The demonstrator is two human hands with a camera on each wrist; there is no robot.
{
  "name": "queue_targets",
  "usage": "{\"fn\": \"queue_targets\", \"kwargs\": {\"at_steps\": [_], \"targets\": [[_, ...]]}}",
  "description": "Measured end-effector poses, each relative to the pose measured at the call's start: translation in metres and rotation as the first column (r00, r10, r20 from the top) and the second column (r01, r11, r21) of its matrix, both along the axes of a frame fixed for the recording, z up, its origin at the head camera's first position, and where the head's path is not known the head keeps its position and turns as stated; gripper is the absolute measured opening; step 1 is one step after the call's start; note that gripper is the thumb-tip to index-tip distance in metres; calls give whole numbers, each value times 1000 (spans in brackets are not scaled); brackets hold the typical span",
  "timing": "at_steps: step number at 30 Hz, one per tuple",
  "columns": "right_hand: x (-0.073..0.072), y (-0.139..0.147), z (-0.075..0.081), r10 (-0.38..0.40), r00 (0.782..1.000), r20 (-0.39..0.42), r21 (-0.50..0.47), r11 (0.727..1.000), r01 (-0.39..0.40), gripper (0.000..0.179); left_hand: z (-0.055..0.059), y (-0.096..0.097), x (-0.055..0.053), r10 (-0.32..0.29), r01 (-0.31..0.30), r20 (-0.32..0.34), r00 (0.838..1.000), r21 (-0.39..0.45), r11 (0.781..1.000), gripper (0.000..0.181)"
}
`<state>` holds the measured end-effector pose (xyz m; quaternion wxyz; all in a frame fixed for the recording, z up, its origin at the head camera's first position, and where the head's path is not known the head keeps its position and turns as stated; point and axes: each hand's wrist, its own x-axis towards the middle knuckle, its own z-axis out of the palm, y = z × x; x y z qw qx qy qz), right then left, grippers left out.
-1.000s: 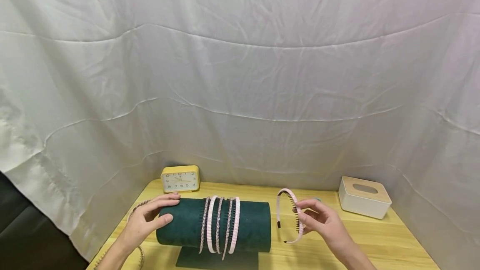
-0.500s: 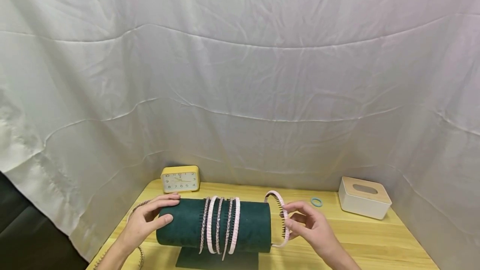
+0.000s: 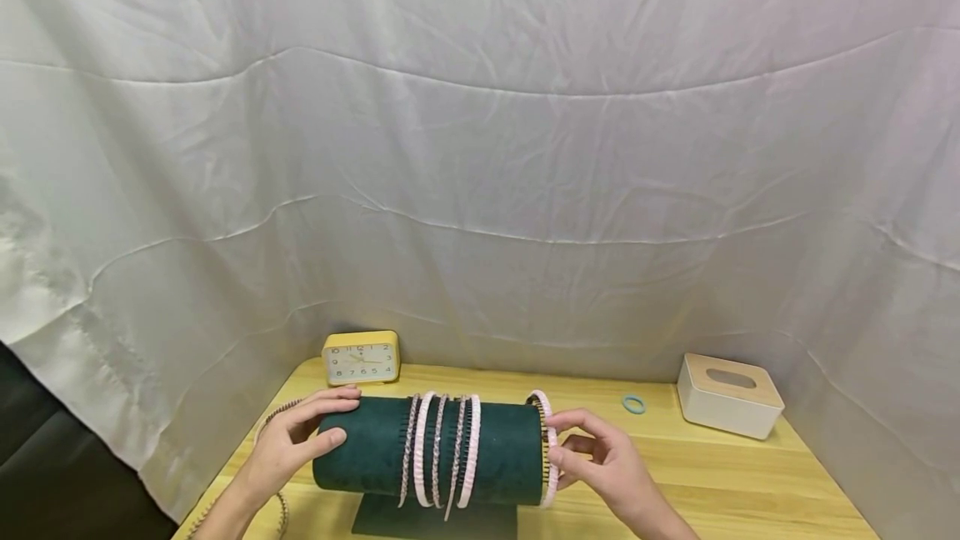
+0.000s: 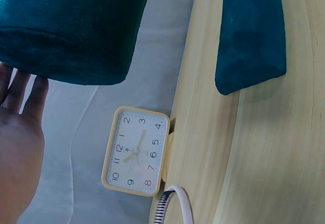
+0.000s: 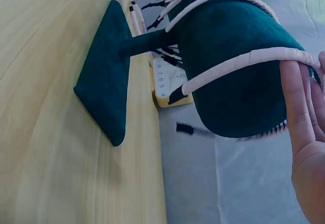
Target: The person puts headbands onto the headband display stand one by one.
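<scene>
A dark green velvet headband stand (image 3: 510,457), a horizontal roll on a foot, carries several pink and braided headbands (image 3: 442,452) round its middle. My left hand (image 3: 281,440) rests on the roll's left end, fingers on top and thumb in front; the left wrist view shows those fingers fairly straight. At the right end, my right hand (image 3: 607,465) pinches a pink toothed headband (image 3: 551,486) between thumb and fingers. In the right wrist view this headband (image 5: 233,65) arches over the roll's end, with one black tip below the roll.
A yellow clock (image 3: 362,359) stands at the back left. Back right are a white tissue box (image 3: 731,407) with a wooden lid and a blue ring (image 3: 633,404). More headbands (image 3: 279,415) lie by the left forearm. Pale curtain surrounds the wooden table (image 3: 750,482).
My right hand has carried the pink headband leftward, from beside the roll to its right end. The blue ring has come into full sight. My left hand has stayed still.
</scene>
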<state>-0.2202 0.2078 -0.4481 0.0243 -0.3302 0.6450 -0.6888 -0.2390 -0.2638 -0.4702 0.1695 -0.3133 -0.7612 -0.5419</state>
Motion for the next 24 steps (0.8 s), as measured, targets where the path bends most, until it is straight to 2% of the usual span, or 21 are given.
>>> {"fn": "queue_targets", "kwargs": {"at_steps": [4,11,16,20,24], "targets": [[1,-1,1,-3,1000,1,19,1000,3,33,0,-1,0,-8,8,7,1000,2,1000,39],[1,-8,4,-37,997,-73,83,996,43,38,-1,-1,-1,-3,3,6,1000,2,1000,39],[1,-13,3,-57,990,-129,88,994,69,39,-1,0,0,-2,2,2,1000,0,1000,39],[1,-16,2,-85,973,-213,83,991,104,38,-1,0,-1,1,-1,1,1000,0,1000,39],[1,-20,-1,-150,943,-298,87,979,183,37,-1,-1,-1,-1,1,2,1000,0,1000,39]]}}
